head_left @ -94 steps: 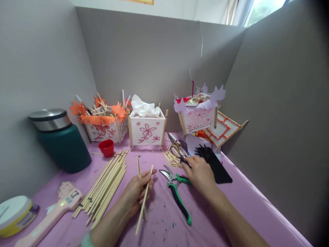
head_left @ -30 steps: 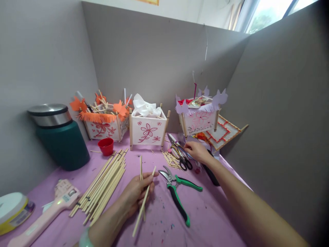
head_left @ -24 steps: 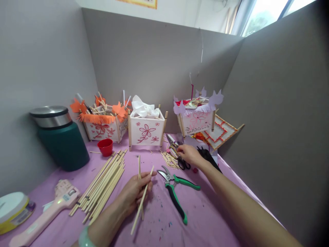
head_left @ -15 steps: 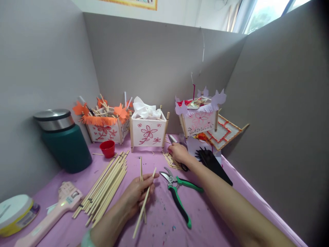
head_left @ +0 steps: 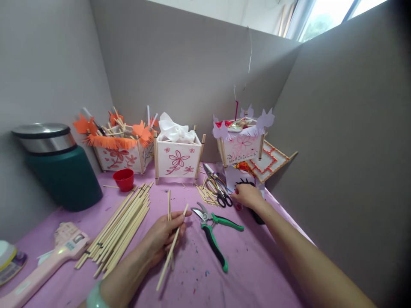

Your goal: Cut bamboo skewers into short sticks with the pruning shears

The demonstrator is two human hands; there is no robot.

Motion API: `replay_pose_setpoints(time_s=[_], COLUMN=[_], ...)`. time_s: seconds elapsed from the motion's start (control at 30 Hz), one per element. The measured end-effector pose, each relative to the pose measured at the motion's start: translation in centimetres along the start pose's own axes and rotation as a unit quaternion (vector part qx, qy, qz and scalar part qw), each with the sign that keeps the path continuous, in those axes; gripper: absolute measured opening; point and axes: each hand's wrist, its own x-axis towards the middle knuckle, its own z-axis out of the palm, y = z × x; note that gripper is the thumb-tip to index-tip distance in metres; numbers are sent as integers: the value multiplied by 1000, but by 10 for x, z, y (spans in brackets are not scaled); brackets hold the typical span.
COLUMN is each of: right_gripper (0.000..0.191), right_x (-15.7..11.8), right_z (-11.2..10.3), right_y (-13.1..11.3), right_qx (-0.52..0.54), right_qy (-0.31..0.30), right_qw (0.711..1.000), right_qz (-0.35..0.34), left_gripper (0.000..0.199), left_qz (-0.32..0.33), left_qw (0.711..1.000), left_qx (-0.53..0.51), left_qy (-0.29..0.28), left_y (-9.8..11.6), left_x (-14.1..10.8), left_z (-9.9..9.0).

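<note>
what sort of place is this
Probably a craft workspace, judging by the pile of sticks, the shears on the table, and the flower-decorated boxes at the back.

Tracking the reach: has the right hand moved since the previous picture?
Yes. Judged against the short sticks, the right hand has moved right, away from them.

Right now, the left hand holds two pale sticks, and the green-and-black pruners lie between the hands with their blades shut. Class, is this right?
Not quite: the blades aren't shut. The head view shows the pruners open, with blades apart. The rest stands: they lie between left hand and right hand, and the left holds two pale sticks.
</note>
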Motion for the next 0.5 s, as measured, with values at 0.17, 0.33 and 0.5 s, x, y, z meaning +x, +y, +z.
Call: replay_pose_setpoints(time_s=[0.17, 0.33, 0.5], right_gripper=[29, 29, 31], right_x=[0, 23, 64], right_z=[1, -5, -1], right_y=[2, -1, -26], right_qx=[-2, -7, -18], right_qy=[-4, 57, 128], right_qw=[1000, 997, 988], right_qz=[-2, -44, -90], left_gripper=[43, 45, 47], left_qz=[-1, -11, -22], left_qw=[1000, 1000, 1000], left_qx=[8, 14, 8], left_qy=[3, 8, 12], left_y=[-1, 0, 0], left_x=[-1, 0, 1], left_z=[0, 1, 1])
